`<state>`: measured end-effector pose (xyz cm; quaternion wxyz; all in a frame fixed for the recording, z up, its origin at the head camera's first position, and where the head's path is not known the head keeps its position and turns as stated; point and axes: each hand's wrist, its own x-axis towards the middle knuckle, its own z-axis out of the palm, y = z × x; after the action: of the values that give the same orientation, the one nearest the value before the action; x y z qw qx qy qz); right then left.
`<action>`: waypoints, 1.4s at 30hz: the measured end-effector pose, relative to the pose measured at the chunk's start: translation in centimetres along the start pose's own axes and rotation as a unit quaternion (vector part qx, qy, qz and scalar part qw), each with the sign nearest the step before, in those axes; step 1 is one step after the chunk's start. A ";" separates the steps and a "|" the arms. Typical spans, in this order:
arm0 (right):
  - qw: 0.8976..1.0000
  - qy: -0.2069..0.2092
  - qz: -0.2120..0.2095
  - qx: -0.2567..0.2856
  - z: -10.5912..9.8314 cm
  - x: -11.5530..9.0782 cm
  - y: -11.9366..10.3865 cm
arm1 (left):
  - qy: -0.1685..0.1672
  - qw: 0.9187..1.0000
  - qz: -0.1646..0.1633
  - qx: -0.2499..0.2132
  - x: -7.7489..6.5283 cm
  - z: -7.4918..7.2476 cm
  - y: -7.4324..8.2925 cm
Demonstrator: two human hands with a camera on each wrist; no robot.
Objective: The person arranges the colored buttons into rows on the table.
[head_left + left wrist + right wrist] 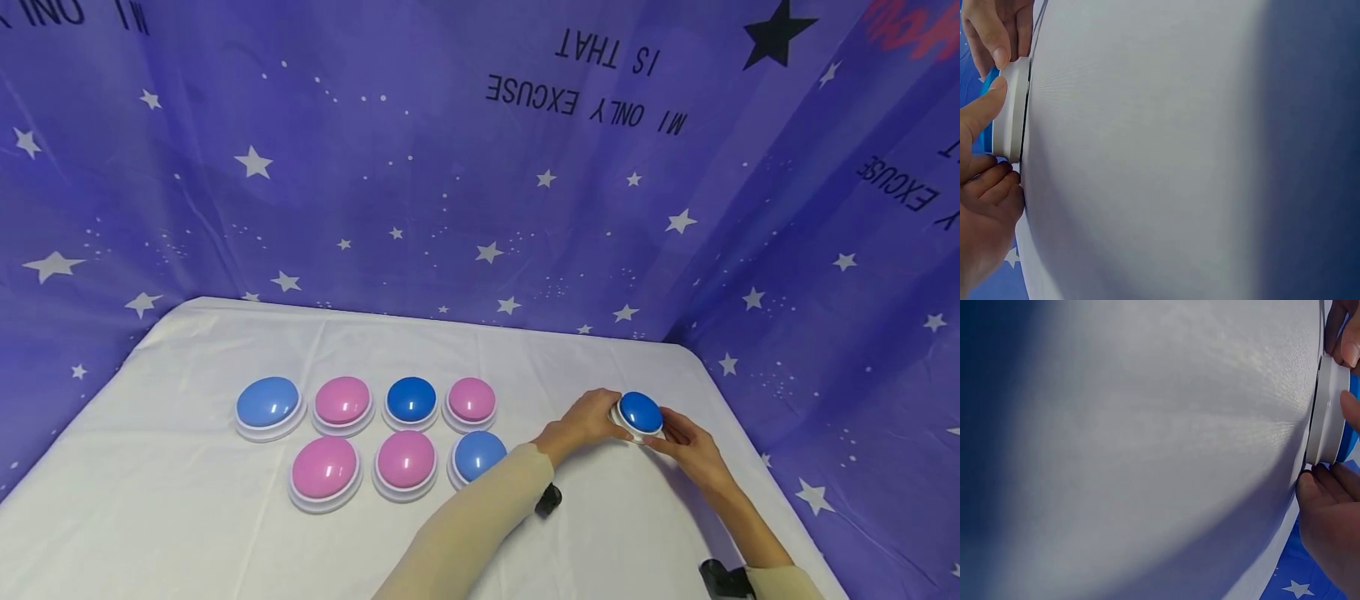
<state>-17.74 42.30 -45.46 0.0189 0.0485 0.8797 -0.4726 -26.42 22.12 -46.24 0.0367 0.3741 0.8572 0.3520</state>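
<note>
At the right side of the table, a dark blue dome push button (641, 412) with a white base sits between both hands. My left hand (588, 421) grips its left side, thumb on the near side of the rim. From the right, my right hand (693, 450) holds the opposite edge with thumb and fingers. In the left wrist view, the white base (1011, 119) stands close to the tabletop, with the left thumb against its side. The right wrist view shows the right fingers (1316, 494) low at the base, by the cloth.
Left of the hands are two rows of dome buttons: pink ones (406, 459), light blue ones (267, 402) and a dark blue one (412, 400). My left sleeve (480, 517) partly covers the nearest light blue button (477, 454). A purple star-printed curtain (450, 167) borders the white-covered table (187, 500).
</note>
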 end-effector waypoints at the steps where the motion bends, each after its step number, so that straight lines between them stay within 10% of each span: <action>1: 1.000 0.002 0.002 0.000 0.0 0.0 -0.1 | 0.000 1.000 -0.002 0.003 0.0 0.0 0.0; 27: 0.999 0.004 -0.018 0.038 0.1 -0.3 -0.7 | 0.000 1.000 -0.006 -0.004 0.5 -0.7 0.6; 42: 0.990 0.017 -0.075 0.120 -0.5 -3.6 -3.1 | 0.007 0.999 0.035 0.013 -1.5 -4.4 3.4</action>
<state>-14.47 40.80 -42.29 -0.0372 -0.0075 0.8178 -0.5743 -24.65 20.20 -41.12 0.0137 0.4015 0.8484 0.3447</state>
